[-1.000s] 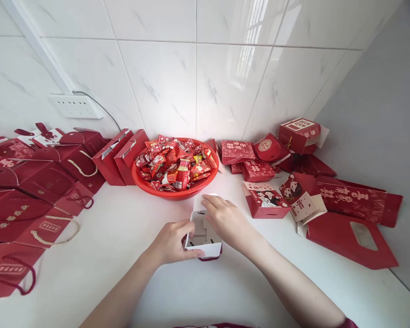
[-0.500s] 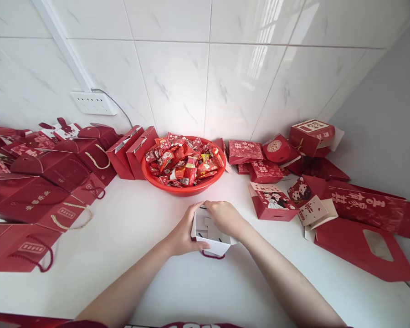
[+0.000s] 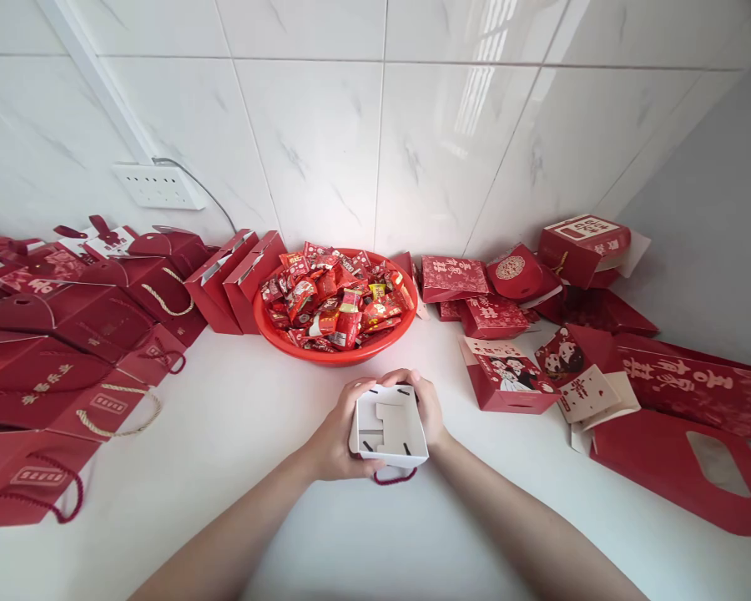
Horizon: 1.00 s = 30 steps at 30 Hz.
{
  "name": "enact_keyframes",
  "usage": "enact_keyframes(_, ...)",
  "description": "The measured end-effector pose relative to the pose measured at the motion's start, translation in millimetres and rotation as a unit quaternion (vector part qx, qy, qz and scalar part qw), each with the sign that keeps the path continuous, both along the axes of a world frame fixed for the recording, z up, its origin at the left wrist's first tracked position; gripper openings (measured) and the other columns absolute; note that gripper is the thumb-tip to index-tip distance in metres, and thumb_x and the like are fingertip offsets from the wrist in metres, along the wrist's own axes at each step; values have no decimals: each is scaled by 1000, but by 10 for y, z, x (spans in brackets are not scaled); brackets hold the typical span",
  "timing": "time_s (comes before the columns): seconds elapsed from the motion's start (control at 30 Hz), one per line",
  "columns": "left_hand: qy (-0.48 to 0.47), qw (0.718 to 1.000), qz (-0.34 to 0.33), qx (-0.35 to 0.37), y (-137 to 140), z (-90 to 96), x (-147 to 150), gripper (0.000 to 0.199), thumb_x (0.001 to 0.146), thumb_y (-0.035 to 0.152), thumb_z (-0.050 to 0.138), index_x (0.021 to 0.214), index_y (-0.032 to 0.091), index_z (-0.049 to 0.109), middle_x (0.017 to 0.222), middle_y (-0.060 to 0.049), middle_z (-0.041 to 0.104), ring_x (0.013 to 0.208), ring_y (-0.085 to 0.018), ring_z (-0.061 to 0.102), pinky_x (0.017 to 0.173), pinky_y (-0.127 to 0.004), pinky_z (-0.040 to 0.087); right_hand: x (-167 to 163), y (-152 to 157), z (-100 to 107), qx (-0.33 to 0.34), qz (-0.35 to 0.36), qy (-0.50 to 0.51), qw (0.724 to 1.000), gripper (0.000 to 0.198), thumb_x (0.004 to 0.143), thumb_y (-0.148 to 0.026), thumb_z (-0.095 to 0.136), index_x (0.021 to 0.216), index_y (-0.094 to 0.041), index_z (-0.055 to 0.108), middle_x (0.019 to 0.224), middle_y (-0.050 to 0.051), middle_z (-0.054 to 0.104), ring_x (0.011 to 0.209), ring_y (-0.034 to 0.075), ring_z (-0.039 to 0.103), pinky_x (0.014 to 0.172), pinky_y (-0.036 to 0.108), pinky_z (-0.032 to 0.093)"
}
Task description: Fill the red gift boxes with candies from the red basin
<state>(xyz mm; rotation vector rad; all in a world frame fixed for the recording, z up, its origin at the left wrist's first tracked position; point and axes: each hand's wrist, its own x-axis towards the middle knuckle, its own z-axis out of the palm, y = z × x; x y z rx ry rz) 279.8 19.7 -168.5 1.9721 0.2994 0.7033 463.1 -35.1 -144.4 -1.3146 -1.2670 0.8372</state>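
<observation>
A small paper gift box sits in the middle of the view with its white inside facing up and its top open. Inside it I see folded bottom flaps and several dark cord ends; a dark red cord handle loops out at the near side. My left hand is wrapped round the left wall, thumb at the near edge. My right hand curves round the right and far walls, its fingertips at the far rim. Beyond the box stands a red basin full of wrapped sweets.
Dark red gift boxes with cord handles crowd the left side. Two upright red boxes stand beside the basin. On the right lie a couple-print box, several other boxes and a flat red carton. A tiled wall with a socket strip closes the back.
My right hand has come out of the box's inside and moved to its outer right wall. The box's inside is now in full view. The camera view has shifted slightly.
</observation>
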Motion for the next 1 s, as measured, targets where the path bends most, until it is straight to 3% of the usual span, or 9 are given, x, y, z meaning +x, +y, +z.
enact_keyframes(0.13,-8,996,-27,-87,15,-36,-32,113,62,44,85,149,33,15,148,-14,37,132,-37,45,104,-56,43,-116,16,-31,-2,-42,19,999,53,101,-46,11,83,-22,54,86,10,68,79,22,66,73,32,51)
enact_keyframes(0.3,-8,994,16,-107,68,11,-134,108,64,35,85,150,29,19,149,-16,37,132,-37,45,105,-57,42,-53,164,39,17,-86,-21,996,36,99,-46,32,90,-21,56,81,5,63,76,19,61,74,30,50)
enact_keyframes(0.43,-4,992,38,-117,120,38,-202,107,63,35,85,149,34,22,149,-13,37,134,-38,42,106,-60,41,117,313,293,60,-142,-61,986,26,98,-41,40,99,-20,55,98,8,63,94,20,59,89,33,47)
enact_keyframes(0.57,2,991,36,-127,133,35,-224,108,60,36,87,147,39,24,149,-11,36,133,-39,42,105,-60,42,207,549,682,134,-173,-136,966,21,98,-36,42,102,-21,57,108,9,64,99,20,60,89,33,48)
enact_keyframes(0.67,0,991,41,-125,124,33,-235,108,58,37,88,146,38,26,148,-11,35,133,-39,42,105,-59,43,186,802,904,165,-127,-192,959,21,97,-28,42,103,-20,60,110,8,65,103,20,61,91,32,47)
enact_keyframes(0.77,0,991,46,-124,112,37,-248,106,59,40,87,146,34,27,146,-13,35,131,-39,43,104,-59,43,116,1117,1002,143,-22,-275,951,30,94,-13,39,105,-19,67,113,6,68,109,18,61,97,30,45)
enact_keyframes(0.9,0,990,47,-133,110,45,-258,107,58,41,87,146,34,27,146,-13,33,132,-39,41,106,-58,41,12,1564,1002,58,137,-417,897,48,85,2,38,112,-20,71,117,4,71,110,18,63,98,29,43)
enact_keyframes(1.0,4,990,44,-136,125,52,-257,108,57,39,88,146,38,28,147,-11,32,133,-40,40,107,-58,41,-32,1816,976,29,182,-453,873,56,77,5,47,124,-20,66,121,7,70,110,22,64,92,29,45)
